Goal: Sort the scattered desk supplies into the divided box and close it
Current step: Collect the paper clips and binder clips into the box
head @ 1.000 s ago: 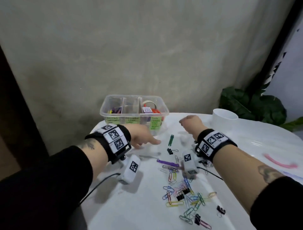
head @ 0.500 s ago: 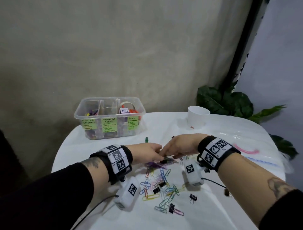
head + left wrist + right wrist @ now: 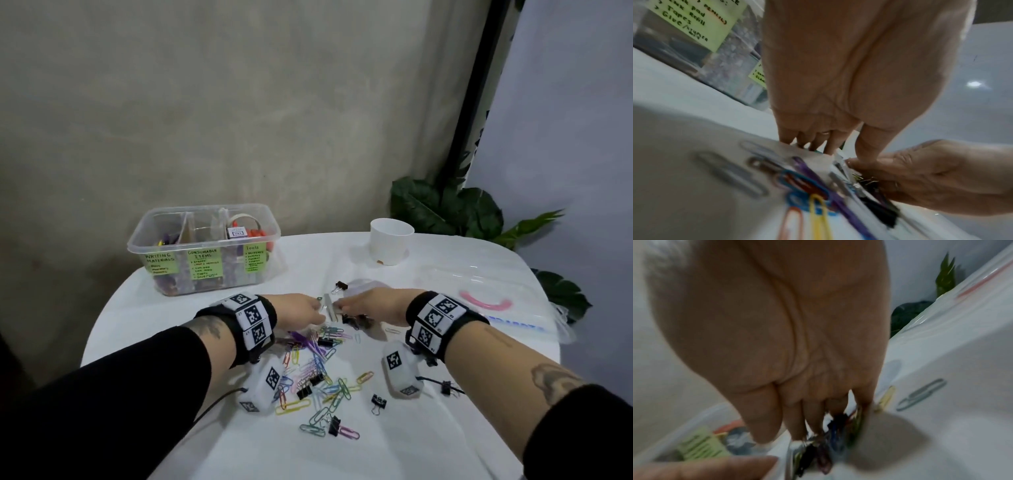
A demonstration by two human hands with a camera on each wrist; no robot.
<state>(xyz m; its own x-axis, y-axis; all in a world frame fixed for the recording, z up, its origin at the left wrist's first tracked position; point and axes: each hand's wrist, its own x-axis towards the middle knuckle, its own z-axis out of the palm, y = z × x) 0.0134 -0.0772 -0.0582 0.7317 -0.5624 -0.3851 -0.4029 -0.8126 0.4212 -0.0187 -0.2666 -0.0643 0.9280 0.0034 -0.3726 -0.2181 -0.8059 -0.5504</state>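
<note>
Basically mid-gather: left hand [image 3: 301,310] fingers flat on the tabletop [image 3: 445,428], right hand [image 3: 370,306] bunching clips [image 3: 356,320]. Next: lift them to the open divided box [image 3: 205,253], far left.

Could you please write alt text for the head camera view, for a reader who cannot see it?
Two hands, left hand and right hand, meet fingertip to fingertip over scattered paper clips and binder clips on a white table. Behind them stand an open clear divided box with green labels and a white cup.
</note>
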